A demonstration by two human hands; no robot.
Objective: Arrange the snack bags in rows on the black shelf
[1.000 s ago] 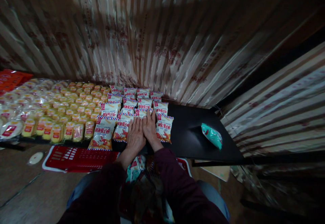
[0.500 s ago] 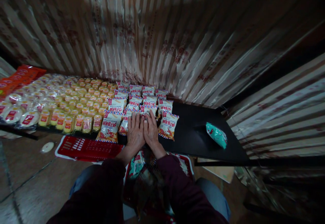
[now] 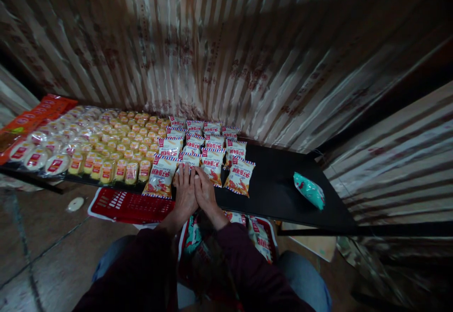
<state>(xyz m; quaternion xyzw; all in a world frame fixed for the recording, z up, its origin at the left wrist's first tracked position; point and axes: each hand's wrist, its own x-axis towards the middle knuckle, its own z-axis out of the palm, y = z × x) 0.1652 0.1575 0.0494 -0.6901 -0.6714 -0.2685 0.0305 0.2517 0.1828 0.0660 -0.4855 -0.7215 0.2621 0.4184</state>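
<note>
Sleeves (image 3: 244, 260) in dark purple reach forward over a red basket (image 3: 272, 236) of packets on the near side of the black table (image 3: 269, 175). A second red basket (image 3: 141, 213) lies below the table's left part, and a pale round item (image 3: 75, 204) lies on the floor farther left.

Above the table's near edge, the left hand (image 3: 186, 194) and the right hand (image 3: 205, 192) lie side by side, flat and unfolded, fingers straight. Neither visibly grips anything; what their undersides press is hidden. Left fingertips rest on a partly covered packet (image 3: 189, 159), nearest row, second from the table's left; the right fingers lie alongside.

Around it, matching snack packets (image 3: 212, 163) stand in rows on the table's middle. Too firm a press could crush their contents or split a seal; a shove toward the table's far side could topple the rows. The leftmost front packet (image 3: 161, 177) reaches the near edge, so a wrist bump could drop it.

Yellow wrapped cakes (image 3: 122, 149), white round cakes (image 3: 56, 164) and an orange bag (image 3: 38, 118) fill the table's left; a teal packet (image 3: 309, 190) lies on its right. Striped sheeting (image 3: 212, 43) hangs behind the table.
</note>
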